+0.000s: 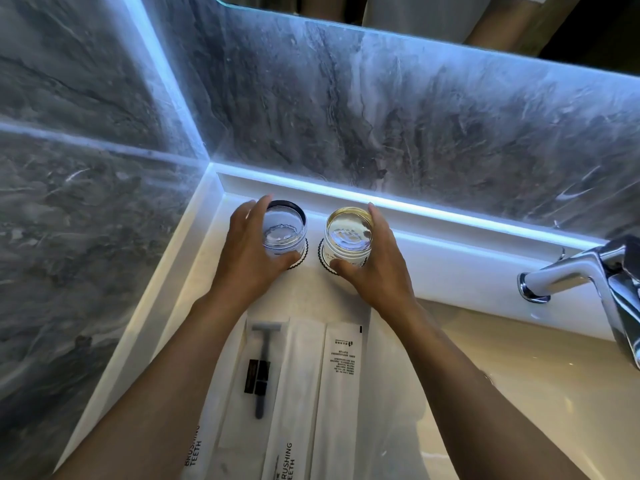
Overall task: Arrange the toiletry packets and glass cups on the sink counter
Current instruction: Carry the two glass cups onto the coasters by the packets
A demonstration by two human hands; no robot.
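Mid-frame, your left hand [247, 252] wraps the left cup [284, 233], fingers curled round its far side, thumb on the near wall. Your right hand [375, 268] grips the right cup [348, 235] the same way. Each cup sits over a scalloped coaster [323, 263], side by side, near the lit back ledge. Lower centre: packets in a row on the counter [194, 271] — razor packet [265, 372], toothbrush packet [294, 410], printed packet [341, 375]. Faucet [581, 271] at right edge.
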